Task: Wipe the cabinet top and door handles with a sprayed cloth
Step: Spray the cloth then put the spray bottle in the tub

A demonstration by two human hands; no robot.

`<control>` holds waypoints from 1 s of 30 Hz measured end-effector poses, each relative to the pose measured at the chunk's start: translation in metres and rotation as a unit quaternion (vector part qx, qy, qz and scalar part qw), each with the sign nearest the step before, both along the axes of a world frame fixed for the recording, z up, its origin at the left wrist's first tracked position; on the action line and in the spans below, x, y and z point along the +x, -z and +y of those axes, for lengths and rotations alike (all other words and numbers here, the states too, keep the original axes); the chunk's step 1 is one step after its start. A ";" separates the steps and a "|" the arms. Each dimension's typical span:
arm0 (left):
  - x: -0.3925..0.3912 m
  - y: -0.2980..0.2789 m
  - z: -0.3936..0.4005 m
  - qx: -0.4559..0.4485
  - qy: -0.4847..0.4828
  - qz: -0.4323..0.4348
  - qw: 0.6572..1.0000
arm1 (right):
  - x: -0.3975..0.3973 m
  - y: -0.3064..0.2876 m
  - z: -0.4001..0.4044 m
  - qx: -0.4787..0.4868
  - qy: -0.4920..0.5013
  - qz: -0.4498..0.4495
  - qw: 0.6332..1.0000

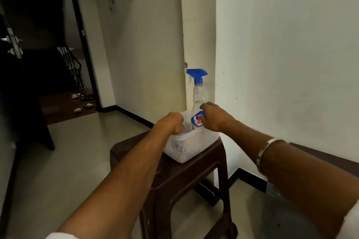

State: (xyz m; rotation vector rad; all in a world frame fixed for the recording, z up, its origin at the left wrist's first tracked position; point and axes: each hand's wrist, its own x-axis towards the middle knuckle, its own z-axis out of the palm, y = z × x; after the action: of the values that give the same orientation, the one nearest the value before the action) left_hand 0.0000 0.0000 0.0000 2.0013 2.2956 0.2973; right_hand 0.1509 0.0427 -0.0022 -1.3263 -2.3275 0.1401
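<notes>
Cream-walled hallway; dark brown plastic stool [180, 176] carries white translucent plastic tub [191, 147]. Left grip [172, 122] curled inside tub, contents unclear; right grip [212, 115] curled around clear blue-triggered spray bottle [198, 95].

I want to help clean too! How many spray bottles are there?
1. The spray bottle stands upright in the white tub on the brown stool, by the right hand. The tub's inside is partly hidden, so more might be tucked away.
</notes>
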 end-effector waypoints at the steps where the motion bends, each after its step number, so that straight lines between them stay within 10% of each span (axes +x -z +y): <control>1: -0.003 0.001 0.003 -0.045 0.003 0.011 0.999 | -0.003 0.000 0.005 -0.003 0.013 0.030 0.999; 10: -0.006 -0.010 0.040 -0.371 0.061 0.118 0.919 | -0.032 -0.012 0.056 -0.076 0.062 0.291 0.952; 23: -0.004 0.016 0.074 -0.334 0.125 0.164 0.920 | -0.025 -0.030 0.080 -0.123 -0.067 0.399 0.906; 30: -0.025 -0.002 0.057 -0.226 0.158 -0.013 0.961 | -0.031 -0.035 0.077 -0.087 -0.111 0.434 0.890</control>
State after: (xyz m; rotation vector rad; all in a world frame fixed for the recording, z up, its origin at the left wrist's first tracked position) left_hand -0.0245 0.0569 0.0017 2.0441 1.7752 -0.2054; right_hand 0.1203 0.1194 0.0331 -0.7957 -1.6816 0.8463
